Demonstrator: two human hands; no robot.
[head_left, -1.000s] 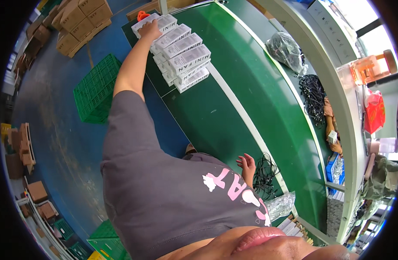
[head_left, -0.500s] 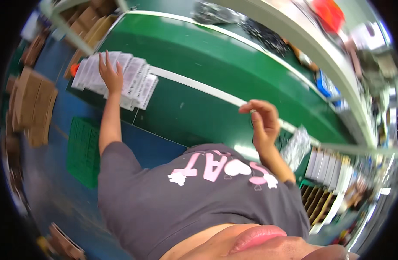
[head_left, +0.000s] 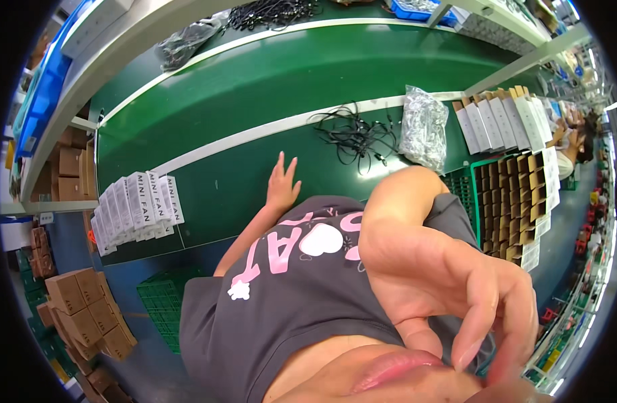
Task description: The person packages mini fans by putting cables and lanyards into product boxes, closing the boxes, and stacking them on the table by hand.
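Note:
My left hand point(head_left: 283, 185) hovers at or rests on the near edge of the green work table point(head_left: 248, 178), fingers stretched apart, with nothing in it; contact with the table is unclear. Raised close in front of me at the lower right is my right hand point(head_left: 449, 269). Its fingers are bent and spread, and no object shows in them; some fingertips are blurred. To the left of my left hand lies an overlapping row of slim white printed boxes point(head_left: 137, 205). Beyond it, to the right, are a tangle of black cables point(head_left: 359, 138) and a transparent plastic bag point(head_left: 422, 131).
At right, white boxes with open brown flaps point(head_left: 500, 121) stand beside a green crate point(head_left: 477, 201) of brown cartons. A green basket point(head_left: 162, 305) and stacked brown cartons point(head_left: 86, 316) are on the floor at left. A pale shelf frame point(head_left: 113, 50) arches overhead.
My left hand has left the white boxes and moved right along the table. My right hand has risen from above the table toward me. The view has shifted, showing more of the right side.

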